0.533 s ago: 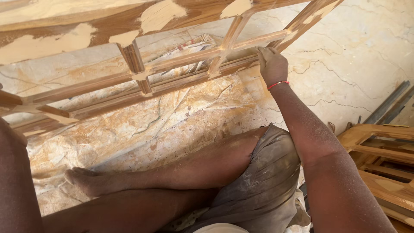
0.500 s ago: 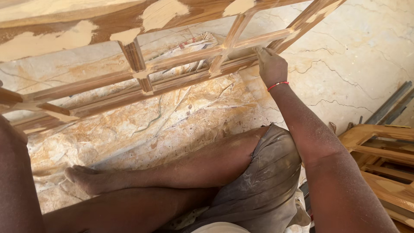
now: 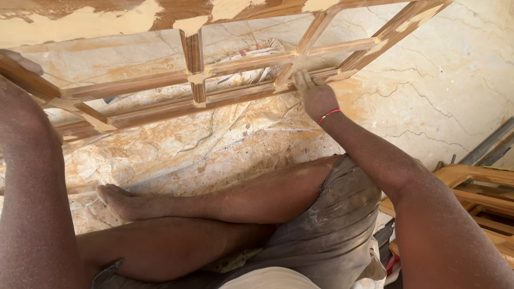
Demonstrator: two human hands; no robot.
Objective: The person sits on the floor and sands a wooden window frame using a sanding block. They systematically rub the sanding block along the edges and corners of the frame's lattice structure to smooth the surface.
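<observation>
While the right hand (image 3: 316,96), fingers together, lies flat on the wooden frame (image 3: 235,67), its rail runs leftward to the gripping left hand (image 3: 21,61)

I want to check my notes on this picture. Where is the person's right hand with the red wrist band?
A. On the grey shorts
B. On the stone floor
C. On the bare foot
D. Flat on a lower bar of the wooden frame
D: the right hand, with the red band at its wrist, lies with fingers stretched on a lower bar of the wooden frame, above the stone floor.
</observation>
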